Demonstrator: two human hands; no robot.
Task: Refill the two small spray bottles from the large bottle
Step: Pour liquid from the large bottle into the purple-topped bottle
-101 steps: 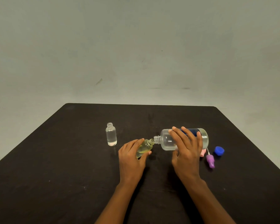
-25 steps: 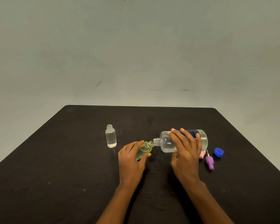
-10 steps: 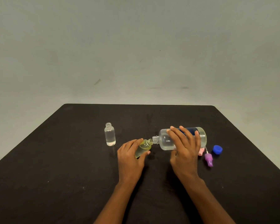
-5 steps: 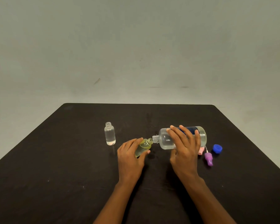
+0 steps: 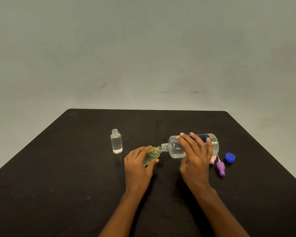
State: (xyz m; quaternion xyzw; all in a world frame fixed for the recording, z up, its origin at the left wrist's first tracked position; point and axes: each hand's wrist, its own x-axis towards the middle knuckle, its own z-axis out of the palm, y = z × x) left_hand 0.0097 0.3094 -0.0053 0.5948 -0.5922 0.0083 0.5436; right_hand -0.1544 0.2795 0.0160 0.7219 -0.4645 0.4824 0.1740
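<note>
Two grips are busy over the worktop (image 5: 58, 168): the left grip (image 5: 137, 166) curls round the tilted yellowish small bottle (image 5: 152, 153), the right grip (image 5: 195, 156) wraps the large bottle (image 5: 175, 147) at its barrel, mouths meeting, and both bottles look light, smooth and slippery, best held mid-body.

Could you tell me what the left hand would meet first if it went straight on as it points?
Most likely the neck of the large bottle: the left hand grips the yellowish small bottle, tilted with its mouth at that neck. The hand may pass just left; depth is unclear.
</note>
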